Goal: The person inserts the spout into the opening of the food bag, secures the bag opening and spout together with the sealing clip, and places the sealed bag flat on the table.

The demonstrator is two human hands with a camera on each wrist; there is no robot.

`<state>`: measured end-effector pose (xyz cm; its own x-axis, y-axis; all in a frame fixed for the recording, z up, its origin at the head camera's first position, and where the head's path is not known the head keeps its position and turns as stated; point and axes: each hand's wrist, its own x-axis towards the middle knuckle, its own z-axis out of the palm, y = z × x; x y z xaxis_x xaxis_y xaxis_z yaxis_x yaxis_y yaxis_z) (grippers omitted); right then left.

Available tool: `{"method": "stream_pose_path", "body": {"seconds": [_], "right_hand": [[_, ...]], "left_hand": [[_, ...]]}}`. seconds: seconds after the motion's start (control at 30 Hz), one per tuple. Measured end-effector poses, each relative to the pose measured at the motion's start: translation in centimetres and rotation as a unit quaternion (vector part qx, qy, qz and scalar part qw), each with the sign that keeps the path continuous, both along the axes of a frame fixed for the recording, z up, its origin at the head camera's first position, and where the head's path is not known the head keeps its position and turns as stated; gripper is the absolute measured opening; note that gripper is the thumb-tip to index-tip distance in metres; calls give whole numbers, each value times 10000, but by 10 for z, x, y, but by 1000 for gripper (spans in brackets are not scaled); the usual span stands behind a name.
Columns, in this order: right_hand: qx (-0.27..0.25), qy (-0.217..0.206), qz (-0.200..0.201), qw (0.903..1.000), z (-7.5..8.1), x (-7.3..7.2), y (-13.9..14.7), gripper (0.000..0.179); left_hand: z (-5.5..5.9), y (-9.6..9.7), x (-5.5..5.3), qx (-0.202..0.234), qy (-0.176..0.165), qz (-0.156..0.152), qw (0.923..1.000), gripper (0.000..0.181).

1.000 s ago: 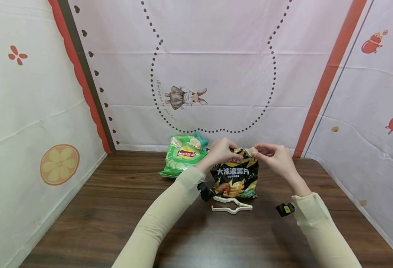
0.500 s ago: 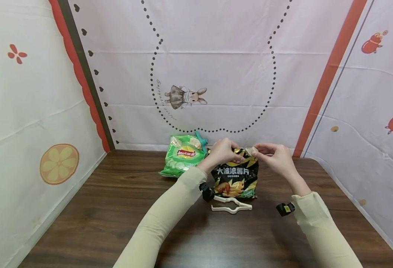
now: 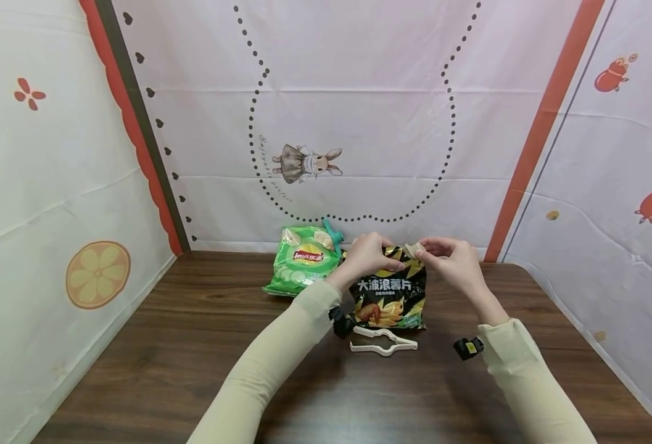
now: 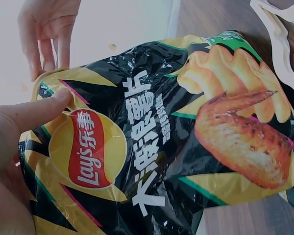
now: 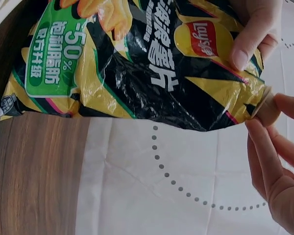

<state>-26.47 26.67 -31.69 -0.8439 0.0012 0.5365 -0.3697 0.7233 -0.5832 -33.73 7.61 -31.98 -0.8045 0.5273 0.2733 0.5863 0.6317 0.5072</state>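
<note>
A black and gold bag of potato chips (image 3: 383, 302) stands upright on the wooden table. My left hand (image 3: 364, 256) grips its top edge, with the thumb pressed on the front near the logo. At the bag's upper right corner, the fingertips of my right hand (image 3: 456, 262) pinch a small beige rounded piece (image 5: 267, 108) set against the edge. I cannot tell what kind of thing this piece is. Lying just in front of the bag is a white bag clip (image 3: 382, 351), its two arms spread apart.
A green bag of potato chips (image 3: 298, 262) leans at the back, left of the black one. On its upper right edge sits a teal clip (image 3: 334, 235). Behind both hangs a printed cloth backdrop (image 3: 359, 135), and similar cloth walls flank the table (image 3: 192, 345).
</note>
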Motion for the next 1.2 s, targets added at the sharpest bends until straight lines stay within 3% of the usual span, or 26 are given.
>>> {"method": "stream_pose_path", "body": {"seconds": [0.2, 0.7, 0.87, 1.03, 1.2], "right_hand": [[-136, -95, -104, 9998, -3, 1, 0, 32], [-356, -501, 244, 9978, -1, 0, 5, 37], [-459, -670, 333, 9961, 4, 1, 7, 39], [-366, -715, 387, 9960, 13, 7, 5, 36], [-242, -758, 522, 9955, 18, 12, 6, 34]], "left_hand": [[-1, 3, -2, -68, 77, 50, 9999, 29], [0, 2, -2, 307, -478, -1, 9984, 17], [0, 3, 0, 363, -454, -44, 9983, 16], [1, 3, 0, 305, -372, -402, 9980, 16], [1, -2, -1, 884, -817, -794, 9895, 10]]}}
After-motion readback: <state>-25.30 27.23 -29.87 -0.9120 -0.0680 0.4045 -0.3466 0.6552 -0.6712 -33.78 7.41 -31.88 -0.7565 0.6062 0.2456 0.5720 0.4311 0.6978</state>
